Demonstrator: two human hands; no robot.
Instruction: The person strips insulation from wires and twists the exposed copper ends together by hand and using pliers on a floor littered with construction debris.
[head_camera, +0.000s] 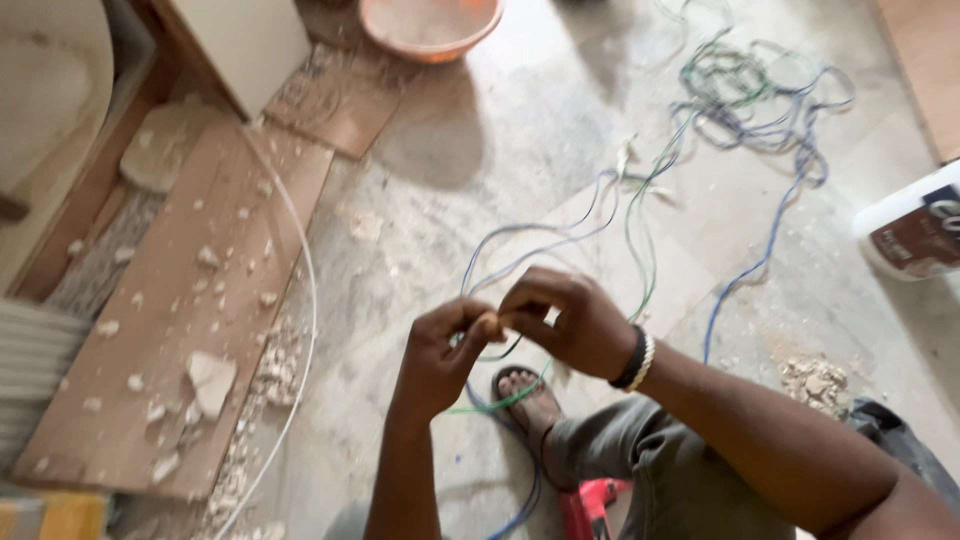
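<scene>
Wires: your two hands pinch thin blue and green wires (560, 232) together where the fingertips meet, low in the middle of the head view, above your sandalled foot (528, 400).
Left hand: your left hand (440, 352) has thumb and fingers pressed together on the wire ends, touching the right fingertips.
Right hand: your right hand (570, 322) curls over from the right, fingers closed in a pinch on the same wires; a black and white bracelet (638, 360) sits on that wrist.
Wire run: from your hands the strands loop up across the dusty floor (520, 130) to a tangled coil (750, 95) at upper right, well apart from you.
Nearby: a red power tool (590, 505) lies just beside your knee at the bottom edge.
Left side: a brown board (180, 330) strewn with plaster chips, with a white cable (305, 300) curving along it.
Far edge: an orange basin (430, 25) at top, a white container (915, 230) at right.
</scene>
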